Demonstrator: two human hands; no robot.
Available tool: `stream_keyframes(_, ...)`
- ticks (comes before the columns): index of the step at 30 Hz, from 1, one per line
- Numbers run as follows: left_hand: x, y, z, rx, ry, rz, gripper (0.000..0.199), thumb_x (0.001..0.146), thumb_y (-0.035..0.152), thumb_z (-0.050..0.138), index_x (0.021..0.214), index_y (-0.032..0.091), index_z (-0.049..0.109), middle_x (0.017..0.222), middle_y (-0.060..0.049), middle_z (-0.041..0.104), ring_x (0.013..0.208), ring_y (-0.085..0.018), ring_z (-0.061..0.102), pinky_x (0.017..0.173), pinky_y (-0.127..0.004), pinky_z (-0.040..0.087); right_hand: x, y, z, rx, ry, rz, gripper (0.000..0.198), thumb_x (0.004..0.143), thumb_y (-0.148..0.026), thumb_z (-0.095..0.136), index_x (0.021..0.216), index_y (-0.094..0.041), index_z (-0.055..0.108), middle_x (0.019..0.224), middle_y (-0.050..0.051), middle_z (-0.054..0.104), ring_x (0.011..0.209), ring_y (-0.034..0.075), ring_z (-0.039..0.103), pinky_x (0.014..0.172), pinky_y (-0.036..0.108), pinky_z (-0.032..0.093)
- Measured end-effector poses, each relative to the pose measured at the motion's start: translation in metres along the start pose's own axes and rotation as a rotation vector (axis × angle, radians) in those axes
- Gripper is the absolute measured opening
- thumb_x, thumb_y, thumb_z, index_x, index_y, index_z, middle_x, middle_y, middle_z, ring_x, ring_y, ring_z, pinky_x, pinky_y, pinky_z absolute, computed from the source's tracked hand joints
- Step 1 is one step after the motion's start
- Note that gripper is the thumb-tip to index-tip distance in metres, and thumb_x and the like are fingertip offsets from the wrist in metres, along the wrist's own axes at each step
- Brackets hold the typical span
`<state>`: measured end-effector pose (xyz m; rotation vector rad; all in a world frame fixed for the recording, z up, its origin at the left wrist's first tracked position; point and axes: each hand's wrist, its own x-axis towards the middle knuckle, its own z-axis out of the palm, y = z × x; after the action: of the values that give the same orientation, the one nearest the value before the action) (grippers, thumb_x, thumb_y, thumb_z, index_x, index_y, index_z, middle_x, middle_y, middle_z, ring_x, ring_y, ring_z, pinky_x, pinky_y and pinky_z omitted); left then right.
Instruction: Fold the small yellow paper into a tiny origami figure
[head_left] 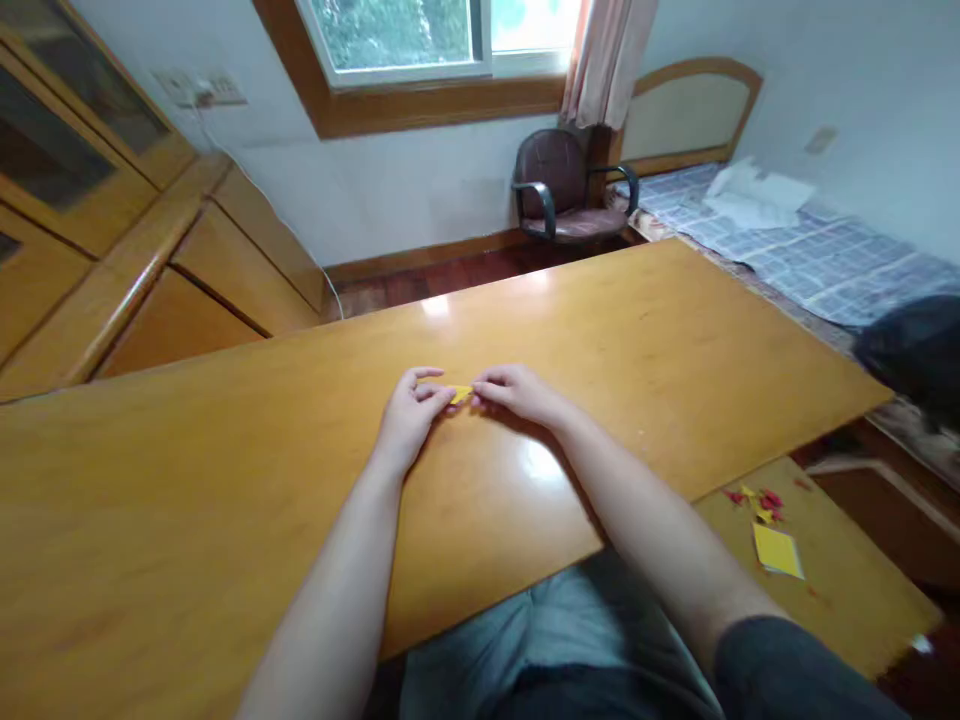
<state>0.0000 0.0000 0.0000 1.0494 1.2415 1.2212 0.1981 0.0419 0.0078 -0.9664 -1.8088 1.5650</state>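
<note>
A small piece of yellow paper (460,394) is held between two hands, just above or against the bench (247,480); contact with the surface cannot be told. Its left end is pinched between thumb and fingers of the left hand (409,415), with one finger extended above it. The right end is gripped by the right hand (517,392), thumb and fingertips being brought together and the other fingers curled. Both hands are thus nearly closed, with only the thin paper in their grasp; the exact folds are too small to be made out. Forearms are laid out over the near edge of the bench.

At the right, beside the bench and below its level, a lower wooden board (855,600) is seen. On it a yellow square (778,551) with a pale edge is placed, and just beyond this a cluster of small red and yellow pieces (763,505) is gathered. Past the far edge of the bench, a brown armchair (566,190) is stood near a bed (840,255) covered with a checked sheet.
</note>
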Motion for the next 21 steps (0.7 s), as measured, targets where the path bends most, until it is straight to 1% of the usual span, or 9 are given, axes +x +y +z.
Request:
stream_keyframes(4, 0.000, -0.003, 0.002, 0.023, 0.022, 0.003, 0.051, 0.068, 0.036, 0.081, 0.109, 0.019, 0.056, 0.072, 0.002, 0.071, 0.063, -0.015, 0.069, 0.069, -0.027, 0.055, -0.002, -0.003, 0.002, -0.048, 0.043, -0.016, 0.027, 0.091, -0.033, 0.054, 0.085, -0.012, 0.069, 0.075, 0.003, 0.070, 0.064, 0.011, 0.060, 0.063, 0.022, 0.046)
stream_keyframes(6, 0.000, -0.004, 0.003, 0.056, 0.017, 0.009, 0.050, 0.069, 0.036, 0.080, 0.110, 0.018, 0.057, 0.072, 0.001, 0.071, 0.063, -0.015, 0.069, 0.068, -0.027, 0.054, -0.002, -0.004, 0.003, -0.093, 0.063, -0.019, 0.026, 0.089, -0.035, 0.058, 0.085, -0.012, 0.069, 0.074, 0.003, 0.070, 0.064, 0.011, 0.060, 0.062, 0.022, 0.046)
stream_keyframes(10, 0.000, -0.004, 0.003, 0.075, -0.001, 0.018, 0.050, 0.069, 0.037, 0.080, 0.110, 0.018, 0.058, 0.074, 0.001, 0.072, 0.066, -0.015, 0.070, 0.069, -0.027, 0.055, -0.001, 0.001, 0.005, -0.170, 0.088, -0.039, 0.025, 0.087, -0.034, 0.061, 0.078, -0.012, 0.070, 0.069, 0.002, 0.069, 0.064, 0.012, 0.060, 0.062, 0.022, 0.044)
stream_keyframes(14, 0.000, -0.002, 0.003, 0.036, 0.013, 0.002, 0.051, 0.067, 0.037, 0.082, 0.108, 0.017, 0.059, 0.076, 0.000, 0.073, 0.065, -0.015, 0.070, 0.066, -0.026, 0.054, 0.001, 0.007, 0.005, -0.103, 0.105, -0.051, 0.028, 0.089, -0.037, 0.058, 0.081, -0.012, 0.069, 0.070, 0.002, 0.068, 0.063, 0.011, 0.060, 0.061, 0.022, 0.044)
stream_keyframes(21, 0.004, -0.006, -0.001, -0.007, 0.071, 0.018, 0.049, 0.066, 0.039, 0.082, 0.104, 0.017, 0.060, 0.076, -0.002, 0.074, 0.066, -0.016, 0.071, 0.067, -0.026, 0.054, -0.001, 0.009, 0.003, -0.030, 0.138, -0.032, 0.026, 0.088, -0.037, 0.060, 0.076, -0.014, 0.066, 0.065, 0.000, 0.065, 0.057, 0.010, 0.056, 0.056, 0.021, 0.043)
